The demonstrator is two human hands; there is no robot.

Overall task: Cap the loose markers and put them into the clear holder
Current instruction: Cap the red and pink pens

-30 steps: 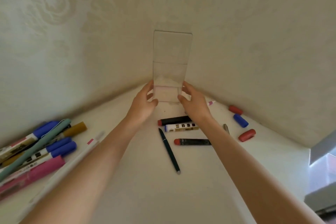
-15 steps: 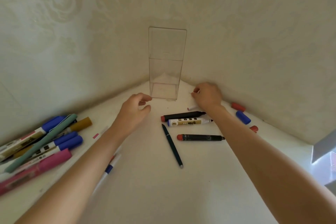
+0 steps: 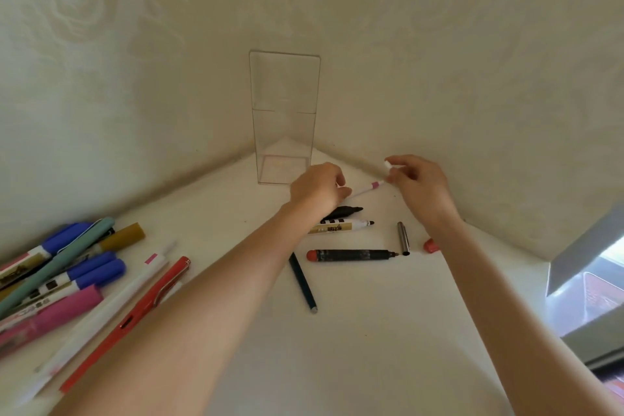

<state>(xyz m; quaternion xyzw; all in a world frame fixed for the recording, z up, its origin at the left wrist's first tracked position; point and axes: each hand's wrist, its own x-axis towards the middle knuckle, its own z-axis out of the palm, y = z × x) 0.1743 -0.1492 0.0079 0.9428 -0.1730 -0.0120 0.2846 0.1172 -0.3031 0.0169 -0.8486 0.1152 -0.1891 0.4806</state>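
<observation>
1. Now we are gripping a thin white marker (image 3: pixel 366 188) in our left hand (image 3: pixel 317 191), fingers curled round its barrel, just in front of the clear holder (image 3: pixel 284 118) and slightly to its right.
2. Its pink-banded end is pointing toward our right hand (image 3: pixel 420 187), which is hovering right of the holder and pinching a small white cap (image 3: pixel 387 164) at its fingertips. Whether the marker's tip is touching that hand, we cannot tell.
3. The holder is standing upright in the far corner of the white table (image 3: pixel 371 331).
4. Nearer us than the holder, a black marker (image 3: pixel 347 212) and a labelled marker (image 3: pixel 344 226) are lying side by side. Their bare tips are showing, while our left wrist is hiding their other ends.
5. Nearer still, a red-ended marker (image 3: pixel 351 255) is lying uncapped, with a metal cap (image 3: pixel 403 237) just beside its tip and a thin dark pen (image 3: pixel 303 284) beside its red end.
6. Our right forearm is covering most of a red cap (image 3: pixel 430 245).
7. Well left of the holder, a pile of pens (image 3: pixel 84 272) is running off the frame, so we are seeing only parts of several.
</observation>
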